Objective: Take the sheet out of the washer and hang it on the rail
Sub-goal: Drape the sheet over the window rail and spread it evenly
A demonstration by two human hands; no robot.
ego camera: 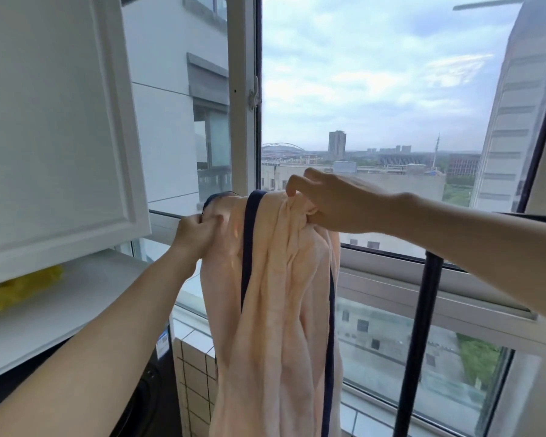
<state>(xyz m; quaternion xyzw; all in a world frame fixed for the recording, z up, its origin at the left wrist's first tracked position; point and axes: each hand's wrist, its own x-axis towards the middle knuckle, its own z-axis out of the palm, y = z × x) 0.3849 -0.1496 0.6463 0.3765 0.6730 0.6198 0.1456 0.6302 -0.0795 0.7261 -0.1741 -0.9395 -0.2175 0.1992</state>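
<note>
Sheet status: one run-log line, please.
sheet: draped on rail | left hand: gripping | right hand: gripping | step: spreading

Both bare arms reach up and forward. The left hand (193,231) is closed in a tight fist, knuckles up. The right hand (331,201) is higher, its fingers (293,184) curled down and pinching.

Pale peach sheet (275,310) with navy blue edge bands; dark navy rail (423,326); white cabinet door (54,121); yellow cloth (22,291) on white counter (76,310)
</note>
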